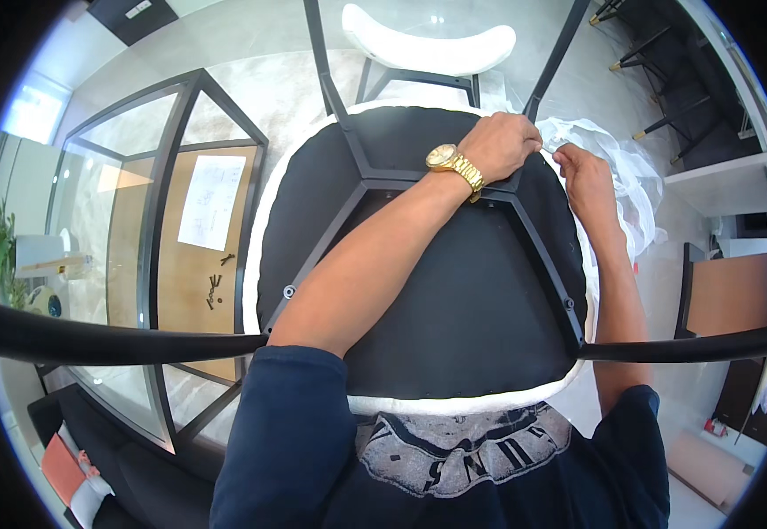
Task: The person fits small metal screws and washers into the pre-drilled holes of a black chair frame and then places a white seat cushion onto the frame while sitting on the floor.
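Observation:
An upturned chair seat point(454, 309) with a black underside and white rim lies in front of me. A black metal leg frame point(348, 212) rests on it, its legs pointing outward. My left hand point(502, 145), a gold watch on its wrist, reaches across to the seat's far right edge, fingers pinched. Close beside it, just past the rim, my right hand point(584, 176) is also closed in a pinch. Whatever lies between the fingertips is too small to make out. Crumpled clear plastic film point(635, 185) lies behind my right hand. Bolts point(289, 292) show on the frame.
At left stands a black-framed glass table point(163, 256) with a brown lower board carrying a paper sheet point(212, 203) and several loose screws point(213, 291). A white curved chair back point(428, 44) is at the far side. Dark stools point(666, 88) stand far right. A dark sofa point(137, 458) is lower left.

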`<state>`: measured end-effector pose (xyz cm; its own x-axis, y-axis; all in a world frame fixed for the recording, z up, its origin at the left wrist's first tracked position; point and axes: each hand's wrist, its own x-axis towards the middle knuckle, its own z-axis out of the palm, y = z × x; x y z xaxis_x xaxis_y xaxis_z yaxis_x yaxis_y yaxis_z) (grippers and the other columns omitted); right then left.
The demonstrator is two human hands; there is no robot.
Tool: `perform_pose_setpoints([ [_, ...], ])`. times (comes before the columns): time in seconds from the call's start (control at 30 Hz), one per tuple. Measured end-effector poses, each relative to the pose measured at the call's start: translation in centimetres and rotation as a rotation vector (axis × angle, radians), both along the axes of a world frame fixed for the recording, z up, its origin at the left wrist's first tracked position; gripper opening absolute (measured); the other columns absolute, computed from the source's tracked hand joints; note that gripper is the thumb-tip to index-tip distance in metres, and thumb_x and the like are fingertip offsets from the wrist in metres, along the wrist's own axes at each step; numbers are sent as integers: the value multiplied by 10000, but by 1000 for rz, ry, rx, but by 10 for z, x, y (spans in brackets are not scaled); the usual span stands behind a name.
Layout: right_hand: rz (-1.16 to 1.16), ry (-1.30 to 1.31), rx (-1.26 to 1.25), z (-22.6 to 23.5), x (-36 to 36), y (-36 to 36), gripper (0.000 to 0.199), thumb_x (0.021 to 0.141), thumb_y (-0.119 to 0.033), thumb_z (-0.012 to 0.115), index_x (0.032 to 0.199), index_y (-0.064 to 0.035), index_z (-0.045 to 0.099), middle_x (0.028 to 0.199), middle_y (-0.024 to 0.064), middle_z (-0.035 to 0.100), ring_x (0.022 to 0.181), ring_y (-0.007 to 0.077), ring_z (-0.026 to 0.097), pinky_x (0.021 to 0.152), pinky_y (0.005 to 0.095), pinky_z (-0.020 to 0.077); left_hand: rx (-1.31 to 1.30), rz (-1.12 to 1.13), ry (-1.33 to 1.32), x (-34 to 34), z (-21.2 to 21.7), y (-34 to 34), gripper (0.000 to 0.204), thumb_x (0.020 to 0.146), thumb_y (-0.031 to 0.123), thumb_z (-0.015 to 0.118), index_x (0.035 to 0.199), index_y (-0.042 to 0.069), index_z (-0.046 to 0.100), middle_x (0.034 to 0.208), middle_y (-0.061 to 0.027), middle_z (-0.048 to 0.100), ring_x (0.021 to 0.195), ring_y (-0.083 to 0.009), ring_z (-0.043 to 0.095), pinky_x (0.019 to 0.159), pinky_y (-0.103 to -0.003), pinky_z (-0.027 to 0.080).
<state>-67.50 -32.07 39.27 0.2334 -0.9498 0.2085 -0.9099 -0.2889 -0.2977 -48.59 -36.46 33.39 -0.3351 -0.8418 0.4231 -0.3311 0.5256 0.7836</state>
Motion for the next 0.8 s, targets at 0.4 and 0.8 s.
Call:
perform_pose_setpoints([
  [0.4, 219, -213, 378, 2, 38, -89, 223, 956, -144, 598, 976, 42, 719, 780, 116, 732, 674, 209, 695, 694, 362, 555, 743, 192, 518, 22, 4, -17, 332, 957, 231, 573, 1123, -46, 653, 1082, -164, 666, 906, -281, 708, 771, -400, 582],
  [0.8, 393, 13, 52, 21, 7, -1, 100, 924, -166, 718, 969, -83, 751, 1133, 129, 605, 1138, 307, 561, 936, 415, 487, 787, -2, 309, 22, 14, -8, 417, 1072, 360, 444, 1215, 59, 695, 1127, -60, 681, 952, -166, 639, 864, -343, 506],
])
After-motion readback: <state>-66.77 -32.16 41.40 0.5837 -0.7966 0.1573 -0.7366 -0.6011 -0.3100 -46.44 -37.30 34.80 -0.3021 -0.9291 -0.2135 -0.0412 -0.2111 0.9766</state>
